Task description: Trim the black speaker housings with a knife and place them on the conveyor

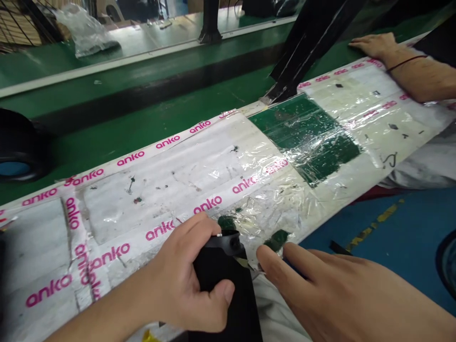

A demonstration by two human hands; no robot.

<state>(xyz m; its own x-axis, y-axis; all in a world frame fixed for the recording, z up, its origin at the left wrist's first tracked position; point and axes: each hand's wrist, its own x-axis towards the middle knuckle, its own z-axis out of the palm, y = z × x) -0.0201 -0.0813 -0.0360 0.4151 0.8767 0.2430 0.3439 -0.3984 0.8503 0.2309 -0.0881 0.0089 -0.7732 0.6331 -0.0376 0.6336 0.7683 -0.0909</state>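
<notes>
A black object (224, 289), cut off below, is clamped in the left hand (181, 275); the right hand (320, 289) is held open near a green scrap (276, 240)

"What's on your hands?"
"Nothing. Your left hand (181, 280) and right hand (327, 289) are bare as far as the frame shows."
"And that white cloth (274, 316) between them?"
"Perhaps your own garment; I can't tell."

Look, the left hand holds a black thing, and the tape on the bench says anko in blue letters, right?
The color is wrong: the anko tape has pink letters, not blue, as the head view shows. The left hand does hold a black thing.
</notes>
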